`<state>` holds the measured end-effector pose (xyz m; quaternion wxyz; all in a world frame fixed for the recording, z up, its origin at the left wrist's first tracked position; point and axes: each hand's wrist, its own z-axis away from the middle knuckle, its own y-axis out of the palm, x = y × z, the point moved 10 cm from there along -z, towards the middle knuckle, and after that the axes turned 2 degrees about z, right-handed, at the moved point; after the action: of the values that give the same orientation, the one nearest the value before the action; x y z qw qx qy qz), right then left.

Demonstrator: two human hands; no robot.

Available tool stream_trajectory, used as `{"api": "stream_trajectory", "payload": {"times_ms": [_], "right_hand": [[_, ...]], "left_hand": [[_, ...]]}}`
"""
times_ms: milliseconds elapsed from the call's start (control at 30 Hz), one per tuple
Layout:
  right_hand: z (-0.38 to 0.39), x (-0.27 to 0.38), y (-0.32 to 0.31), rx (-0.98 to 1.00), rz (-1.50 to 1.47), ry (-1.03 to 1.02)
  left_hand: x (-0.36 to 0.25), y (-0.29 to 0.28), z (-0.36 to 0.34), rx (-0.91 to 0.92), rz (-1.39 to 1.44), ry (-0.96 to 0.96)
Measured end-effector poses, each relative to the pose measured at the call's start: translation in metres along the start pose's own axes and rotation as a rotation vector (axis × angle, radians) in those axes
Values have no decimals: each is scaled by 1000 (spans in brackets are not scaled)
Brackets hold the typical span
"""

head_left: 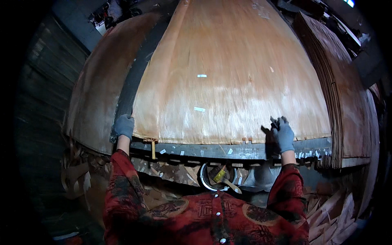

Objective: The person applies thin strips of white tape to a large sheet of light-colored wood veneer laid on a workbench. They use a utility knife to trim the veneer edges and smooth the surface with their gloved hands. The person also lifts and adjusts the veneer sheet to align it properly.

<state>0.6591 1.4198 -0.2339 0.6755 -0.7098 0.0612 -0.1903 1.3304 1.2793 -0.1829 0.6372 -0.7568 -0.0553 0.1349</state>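
Note:
A pale veneer sheet (228,69) lies across a dark work table (222,150), with small white tape pieces (199,109) on it. My left hand (124,125), in a grey glove, is closed on the sheet's lower left corner. Over the sheet's lower right, my grey-gloved right hand (282,133) has bent fingers around a small dark object (276,123), too unclear to name. A short wooden stick (153,150) hangs at the front edge near my left hand.
Veneer stacks (96,85) stand left and right (349,102). Below the table edge are a metal bucket (202,179) with a brush (222,177) across it, and heaps of veneer scraps (332,216). Dark clutter (106,18) sits at the back left.

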Motion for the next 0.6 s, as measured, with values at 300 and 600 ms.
{"api": "stream_trajectory", "payload": {"times_ms": [300, 600], "right_hand": [[-51, 21, 21, -78, 179, -36], [32, -37, -3, -229, 87, 43]], "left_hand": [[5, 11, -4, -6, -112, -36], [69, 42, -39, 79, -151, -129]]}}
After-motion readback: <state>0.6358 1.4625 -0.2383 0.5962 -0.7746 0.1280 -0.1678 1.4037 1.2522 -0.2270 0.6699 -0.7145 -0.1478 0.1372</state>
